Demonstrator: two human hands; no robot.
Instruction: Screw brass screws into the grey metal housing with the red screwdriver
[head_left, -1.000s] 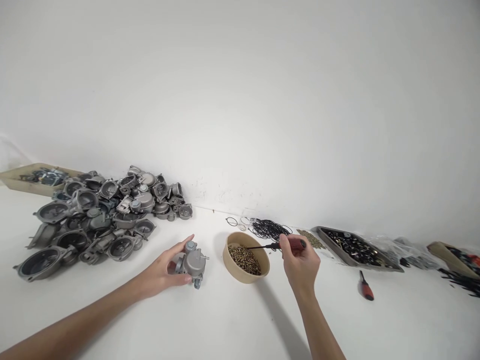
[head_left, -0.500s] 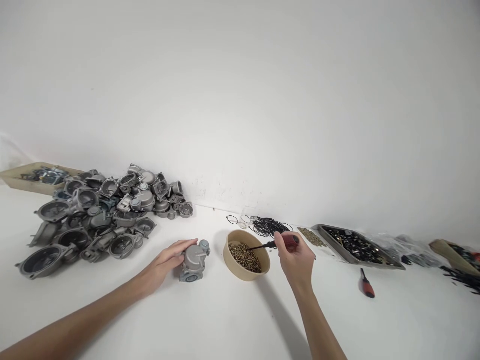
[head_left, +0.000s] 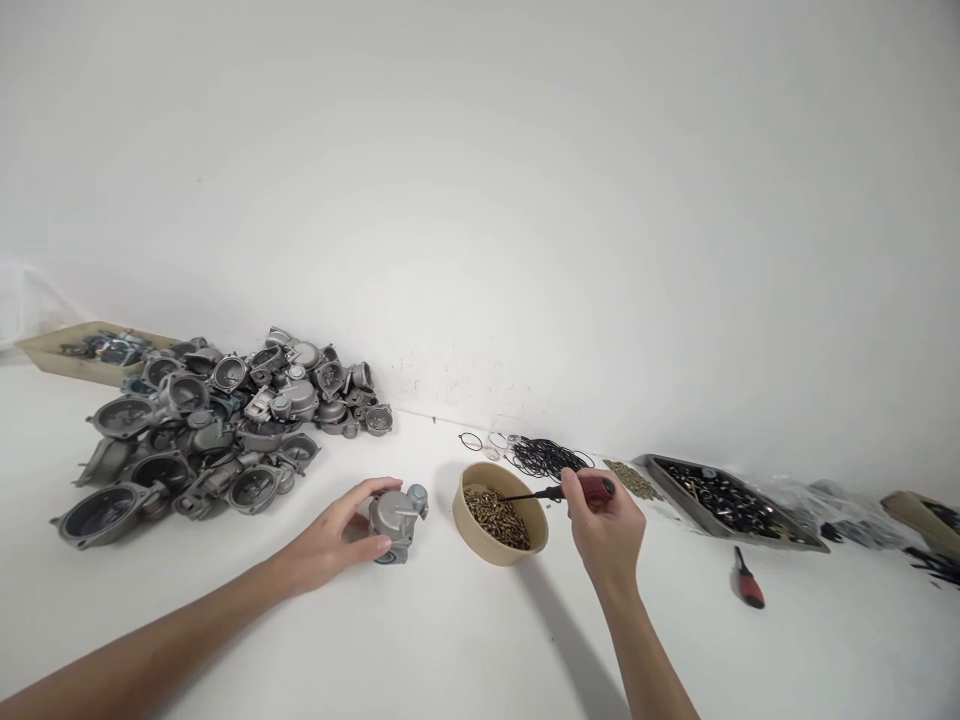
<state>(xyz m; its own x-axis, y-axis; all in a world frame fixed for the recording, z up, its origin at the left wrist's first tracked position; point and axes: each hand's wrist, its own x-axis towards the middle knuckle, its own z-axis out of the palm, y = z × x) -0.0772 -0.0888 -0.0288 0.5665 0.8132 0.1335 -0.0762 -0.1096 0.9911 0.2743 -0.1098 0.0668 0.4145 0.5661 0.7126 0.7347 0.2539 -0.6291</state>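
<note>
My left hand is closed round the left side of a grey cast-metal float bowl, thumb in front and fingers behind, on the white table. The bowl-shaped part has a round plug at its upper right. In my right hand is a screwdriver with a red and black handle. Its dark shaft points left into a tan round tub, and the tip is among many small brass-coloured screws. Whether a screw clings to the tip cannot be made out.
Left, a heap of grey metal castings lies before a tan tray. Black rubber rings and small brass pieces lie by the wall. Right are a grey tray of dark parts, a second screwdriver and plastic bags.
My left thumb has come round the front of the metal part, which has turned slightly. The screwdriver stays in the tub. The whole view has shifted a little.
</note>
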